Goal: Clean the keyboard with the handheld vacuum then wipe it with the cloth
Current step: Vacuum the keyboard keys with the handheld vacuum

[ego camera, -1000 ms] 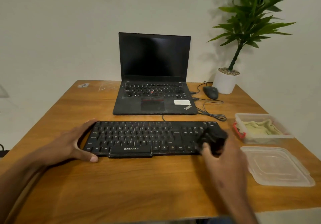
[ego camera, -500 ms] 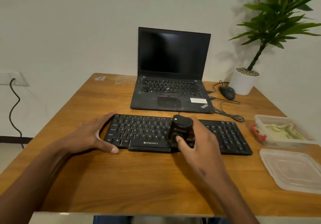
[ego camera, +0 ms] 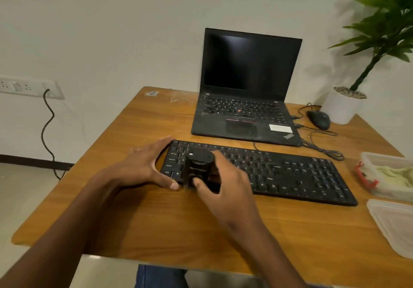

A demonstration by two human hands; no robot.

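Vacuum at the keyboard's left end, both hands on the job, a few ways this goes wrong.

The wooden table [ego camera: 290, 232] carries it all. Keyboard [ego camera: 279, 171] lies along its middle, cable running back toward the laptop [ego camera: 243, 113]; a hard shove could drag that cable or skid the board. Left hand [ego camera: 143, 167] is spread flat, bracing the left edge; if it lifts, the board slides. Right hand [ego camera: 225, 180] is wrapped round the handheld vacuum [ego camera: 199, 167], thumb low on its front, unit sitting on the left keys; too much downforce could pop a keycap. Cloth [ego camera: 395, 173] sits in the open tub [ego camera: 380, 189] at right, untouched.
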